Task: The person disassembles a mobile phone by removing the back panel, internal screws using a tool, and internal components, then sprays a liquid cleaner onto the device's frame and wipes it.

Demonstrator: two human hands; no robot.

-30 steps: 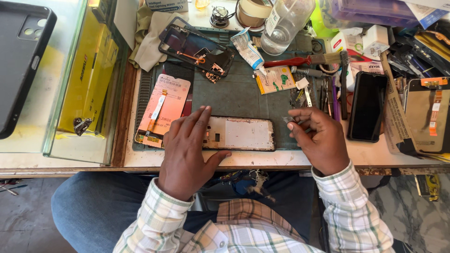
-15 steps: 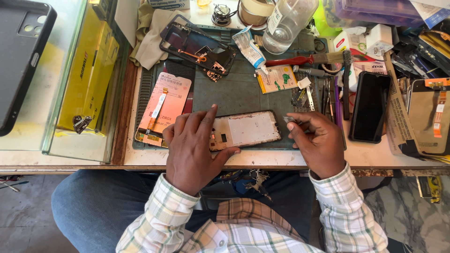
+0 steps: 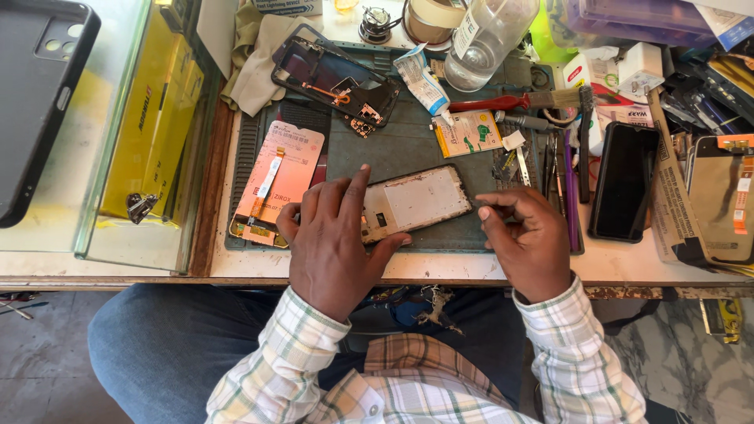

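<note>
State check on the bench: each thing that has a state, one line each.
left hand: flat on the phone frame, pinning it
right hand: fingertips pinched, just off the frame's right end
phone frame: lying flat on the mat, tilted, inside up
dismantled phone body: opened, circuit parts exposed
black phone: screen dark, lying flat
clear bottle: lying tilted, nearly empty
glue tube: lying flat, crumpled

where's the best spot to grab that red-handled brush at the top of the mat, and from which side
Probably by the red handle of the brush, coming from above with the right hand. It lies flat and crosswise, handle toward the middle of the mat, bristles toward the clutter on the right. The handle is the long, bare part; a glue tube lies close to its left end.
</note>
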